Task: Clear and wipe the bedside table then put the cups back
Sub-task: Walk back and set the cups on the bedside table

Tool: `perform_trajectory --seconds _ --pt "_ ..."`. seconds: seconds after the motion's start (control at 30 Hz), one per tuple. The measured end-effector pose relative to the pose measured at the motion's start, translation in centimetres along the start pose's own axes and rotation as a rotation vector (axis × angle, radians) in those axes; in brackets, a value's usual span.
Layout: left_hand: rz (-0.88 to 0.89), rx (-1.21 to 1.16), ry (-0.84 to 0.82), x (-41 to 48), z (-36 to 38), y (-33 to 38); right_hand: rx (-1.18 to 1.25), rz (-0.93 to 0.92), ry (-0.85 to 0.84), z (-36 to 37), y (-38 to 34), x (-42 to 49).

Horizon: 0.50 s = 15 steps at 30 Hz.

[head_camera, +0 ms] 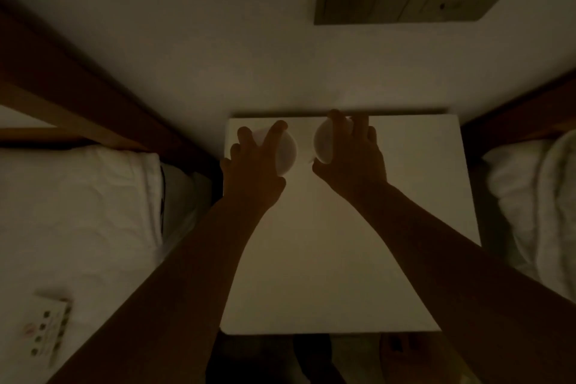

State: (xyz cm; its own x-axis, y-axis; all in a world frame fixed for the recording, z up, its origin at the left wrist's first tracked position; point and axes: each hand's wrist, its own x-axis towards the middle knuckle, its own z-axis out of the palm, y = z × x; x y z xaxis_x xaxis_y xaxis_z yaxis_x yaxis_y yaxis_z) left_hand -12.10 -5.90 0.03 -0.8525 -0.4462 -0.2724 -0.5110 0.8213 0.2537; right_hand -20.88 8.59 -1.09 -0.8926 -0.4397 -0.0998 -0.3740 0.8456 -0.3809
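White and bare but for two cups, the surface (327, 243) sits against the wall between two beds. Both cups stand at its far edge, close to the wall: the left cup (285, 150) toward the far left corner of the surface, the right cup (322, 142) just beside it, a narrow gap between them. The left hand (252, 165) is draped over its cup from above, fingers spread down round the rim and side; the right hand (352, 156) caps the other cup the same way, thumb on the near side. Each hand looks closed on its cup, though the dim light hides whether the cups rest on the surface or hang just above it.

Whether this is clearing or putting back cannot be read from here; nothing else lies on the surface. Either way, the grip from above is sound if the fingers press evenly on the walls. Move both cups straight up or down, kept level, and keep that gap so they do not knock together or strike the wall behind the surface.
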Motion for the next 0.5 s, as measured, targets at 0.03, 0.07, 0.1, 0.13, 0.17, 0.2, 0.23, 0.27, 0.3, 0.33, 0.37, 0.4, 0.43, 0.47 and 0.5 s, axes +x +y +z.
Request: perform_trajectory --seconds 0.03,0.07,0.1,0.13,0.17,0.2,0.23,0.27,0.3,0.33,0.37,0.4,0.43,0.47,0.5 --pt "-0.004 0.006 -0.001 0.3 -0.1 0.0 0.006 -0.003 -0.001 0.0 -0.2 0.4" --pt "-0.008 0.004 -0.007 0.6 -0.2 -0.1 0.011 -0.003 -0.001 0.0 -0.3 0.7" --pt "-0.012 0.003 -0.015 0.8 -0.3 -0.1 0.011 -0.001 -0.005 -0.1 -0.4 0.9" --pt "-0.013 -0.001 -0.023 0.9 -0.4 -0.2 -0.001 -0.003 -0.023 -0.3 -0.5 1.0" --pt "-0.008 -0.011 -0.031 1.0 -0.6 -0.2 -0.021 -0.011 -0.041 -0.5 -0.6 1.0" --pt "0.001 -0.022 -0.033 0.9 -0.8 -0.1 -0.049 -0.019 -0.059 -0.8 -0.5 0.9" --pt "0.010 -0.032 -0.029 0.8 -1.2 0.0 -0.074 -0.024 -0.064 -1.2 -0.6 0.7" --pt "0.021 -0.039 -0.017 0.5 -1.5 0.0 -0.097 -0.030 -0.060 -1.8 -0.6 0.4" --pt "0.030 -0.042 0.000 0.0 -2.0 0.0 -0.109 -0.043 -0.046 -2.4 -0.7 0.0" --pt "0.036 -0.049 0.016 -0.5 -2.4 -0.1 -0.103 -0.061 -0.028 -3.0 -0.9 -0.5" --pt "0.033 -0.084 0.032 -1.3 -2.6 -0.2 -0.085 -0.083 -0.008 -3.4 -1.1 -1.2" --pt "0.007 -0.141 0.042 -2.4 -3.0 -0.8 -0.058 -0.116 0.003 -3.9 -1.8 -2.1" --pt "-0.024 -0.198 0.056 -3.4 -3.1 -1.4 -0.017 -0.136 0.006 -4.1 -2.3 -3.2" --pt "-0.056 -0.262 0.069 -4.6 -3.3 -1.9 0.019 -0.151 -0.002 -4.3 -3.0 -4.2" --pt "-0.085 -0.313 0.076 -5.6 -3.0 -1.9 0.044 -0.163 -0.016 -4.5 -3.3 -5.3"
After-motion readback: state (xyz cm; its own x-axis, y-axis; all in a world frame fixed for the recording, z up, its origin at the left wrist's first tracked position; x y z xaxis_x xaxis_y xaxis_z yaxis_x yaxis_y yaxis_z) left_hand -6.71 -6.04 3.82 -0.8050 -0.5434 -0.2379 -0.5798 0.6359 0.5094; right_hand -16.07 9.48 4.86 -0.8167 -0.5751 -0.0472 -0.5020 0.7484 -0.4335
